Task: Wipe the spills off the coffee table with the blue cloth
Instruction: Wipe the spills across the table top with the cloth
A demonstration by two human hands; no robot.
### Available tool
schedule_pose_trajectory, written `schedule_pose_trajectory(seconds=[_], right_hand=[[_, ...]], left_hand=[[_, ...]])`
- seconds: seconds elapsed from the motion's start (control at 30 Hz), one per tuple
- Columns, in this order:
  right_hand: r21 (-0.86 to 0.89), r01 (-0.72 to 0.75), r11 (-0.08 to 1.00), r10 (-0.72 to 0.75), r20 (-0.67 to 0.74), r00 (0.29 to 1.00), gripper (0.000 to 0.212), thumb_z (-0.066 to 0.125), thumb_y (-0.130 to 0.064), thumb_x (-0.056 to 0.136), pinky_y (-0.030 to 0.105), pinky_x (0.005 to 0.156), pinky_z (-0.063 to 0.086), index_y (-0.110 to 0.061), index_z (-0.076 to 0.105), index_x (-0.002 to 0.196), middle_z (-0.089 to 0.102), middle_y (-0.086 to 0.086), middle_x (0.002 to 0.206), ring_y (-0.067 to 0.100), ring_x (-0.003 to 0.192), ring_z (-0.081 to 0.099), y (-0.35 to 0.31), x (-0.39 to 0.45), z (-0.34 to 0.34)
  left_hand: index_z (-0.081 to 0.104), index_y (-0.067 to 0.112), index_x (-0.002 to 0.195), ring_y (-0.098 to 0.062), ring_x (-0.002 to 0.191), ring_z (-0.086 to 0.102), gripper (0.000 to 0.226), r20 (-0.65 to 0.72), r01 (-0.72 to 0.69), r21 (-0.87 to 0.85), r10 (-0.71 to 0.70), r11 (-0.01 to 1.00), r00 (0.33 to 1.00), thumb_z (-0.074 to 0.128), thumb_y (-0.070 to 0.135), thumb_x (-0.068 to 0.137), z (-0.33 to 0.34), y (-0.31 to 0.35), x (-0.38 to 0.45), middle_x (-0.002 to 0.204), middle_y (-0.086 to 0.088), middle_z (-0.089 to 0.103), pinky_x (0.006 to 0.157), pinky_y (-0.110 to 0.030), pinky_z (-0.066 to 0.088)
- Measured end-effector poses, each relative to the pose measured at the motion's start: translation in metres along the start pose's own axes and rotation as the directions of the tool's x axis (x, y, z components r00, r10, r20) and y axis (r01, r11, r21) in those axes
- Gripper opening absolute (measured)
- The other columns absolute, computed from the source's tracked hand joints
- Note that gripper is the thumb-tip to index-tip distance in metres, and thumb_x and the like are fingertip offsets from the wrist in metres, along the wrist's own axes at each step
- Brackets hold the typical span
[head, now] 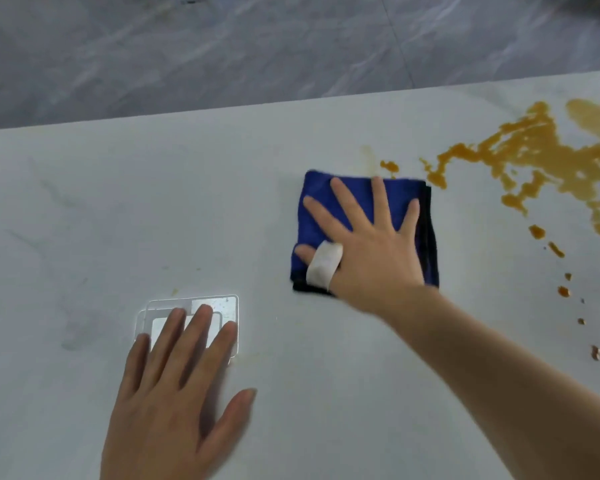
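Right hand (pixel 368 244) flat, fingers spread, pressing folded blue cloth (pixel 329 199) on coffee table (pixel 153 202) just left of orange spill (pixel 534 150); left hand (pixel 174 386) flat, bracing; best sweep rightward, pressure even.

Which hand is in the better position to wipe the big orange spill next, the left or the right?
The right hand. It already presses flat on the blue cloth, and the orange spill lies just beyond the cloth on that side. The left hand rests flat on the coffee table, far from the spill.
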State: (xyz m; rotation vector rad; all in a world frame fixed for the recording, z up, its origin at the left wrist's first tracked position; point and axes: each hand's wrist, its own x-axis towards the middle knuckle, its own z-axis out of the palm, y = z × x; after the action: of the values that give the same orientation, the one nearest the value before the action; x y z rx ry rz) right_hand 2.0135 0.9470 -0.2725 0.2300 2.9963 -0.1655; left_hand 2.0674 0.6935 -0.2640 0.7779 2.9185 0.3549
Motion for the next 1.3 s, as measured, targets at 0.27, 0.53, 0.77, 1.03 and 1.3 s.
schedule_pose_trajectory(seconds=[0.27, 0.53, 0.77, 1.03, 1.3], right_hand=[[-0.009, -0.19, 0.982, 0.191, 0.051, 0.98, 0.079, -0.013, -0.081, 0.067, 0.065, 0.107, -0.007, -0.05, -0.017, 0.14, -0.017, -0.012, 0.156, 0.03, 0.141, -0.022, 0.049, 0.011, -0.01], [-0.059, -0.019, 0.998, 0.023, 0.061, 0.998, 0.078, -0.008, -0.081, 0.071, 0.069, 0.104, -0.006, -0.046, -0.018, 0.141, -0.017, -0.007, 0.156, 0.038, 0.139, -0.022, 0.008, -0.021, 0.002], [-0.025, 0.013, 1.0, -0.013, 0.024, 1.0, 0.072, 0.005, -0.078, 0.079, 0.07, 0.104, -0.007, -0.047, -0.005, 0.143, -0.01, -0.011, 0.157, 0.036, 0.141, -0.018, 0.017, 0.059, -0.007], [0.019, -0.207, 0.978, 0.206, 0.055, 0.977, 0.076, 0.001, -0.078, 0.076, 0.067, 0.105, -0.009, -0.045, -0.01, 0.144, -0.016, -0.009, 0.157, 0.036, 0.14, -0.022, 0.043, 0.043, -0.014], [-0.055, 0.094, 0.994, -0.093, 0.014, 0.996, 0.072, 0.004, -0.078, 0.078, 0.07, 0.103, -0.008, -0.048, -0.009, 0.142, -0.014, -0.011, 0.157, 0.038, 0.14, -0.022, 0.002, 0.095, -0.007]], left_hand=[[0.042, 0.025, 0.135, -0.021, 0.138, 0.029, 0.061, -0.05, -0.007, 0.003, 0.007, 1.0, 0.999, 0.028, 0.062, 0.089, 0.004, -0.002, -0.003, 0.145, -0.004, 0.041, 0.113, -0.043, 0.018], [0.047, 0.021, 0.135, -0.023, 0.139, 0.027, 0.063, 0.004, 0.006, 0.04, -0.006, 0.999, 1.0, 0.026, 0.06, 0.09, 0.002, -0.001, -0.004, 0.147, -0.003, 0.036, 0.112, -0.049, 0.02], [0.048, 0.019, 0.135, -0.023, 0.139, 0.026, 0.067, 0.012, 0.01, 0.057, -0.01, 0.998, 1.0, 0.025, 0.062, 0.089, 0.003, -0.001, -0.002, 0.147, -0.002, 0.034, 0.113, -0.047, 0.018], [0.046, 0.02, 0.135, -0.025, 0.137, 0.03, 0.063, -0.046, 0.002, 0.009, -0.002, 1.0, 0.999, 0.029, 0.061, 0.089, 0.003, 0.0, 0.0, 0.145, -0.006, 0.04, 0.112, -0.05, 0.021], [0.046, 0.023, 0.126, -0.018, 0.141, 0.021, 0.059, -0.056, -0.009, 0.011, 0.01, 1.0, 0.998, 0.027, 0.063, 0.087, 0.002, 0.001, 0.007, 0.132, -0.01, 0.052, 0.11, -0.041, 0.021]])
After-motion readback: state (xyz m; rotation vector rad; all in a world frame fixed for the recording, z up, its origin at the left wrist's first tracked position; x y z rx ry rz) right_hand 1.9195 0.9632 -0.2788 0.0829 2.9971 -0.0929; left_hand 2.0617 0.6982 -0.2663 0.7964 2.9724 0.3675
